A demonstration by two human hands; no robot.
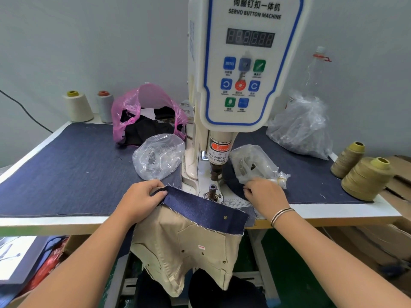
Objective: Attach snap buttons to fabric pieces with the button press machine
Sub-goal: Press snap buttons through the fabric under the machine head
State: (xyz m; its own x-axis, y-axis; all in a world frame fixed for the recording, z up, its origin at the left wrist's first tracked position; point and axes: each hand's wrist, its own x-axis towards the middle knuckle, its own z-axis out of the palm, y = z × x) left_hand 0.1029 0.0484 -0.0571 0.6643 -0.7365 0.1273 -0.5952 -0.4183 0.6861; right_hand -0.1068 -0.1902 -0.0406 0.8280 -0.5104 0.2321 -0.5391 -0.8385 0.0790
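A denim strip (pixel 206 211) lies across the table's (pixel 155 221) front edge, just in front of the press (pixel 242 63). Its long axis runs from upper left to lower right, and a snap (pixel 225 217) sits near its lower-right end. The left hand (pixel 142 196) grips the strip's upper-left end, fingers curled round it. The right hand (pixel 264 194) rests by the lower die (pixel 212 192), its fingertips curled down onto dark cloth at the machine base (whether it pinches anything cannot be told). A beige garment (pixel 184 247) hangs below the strip, off the table edge.
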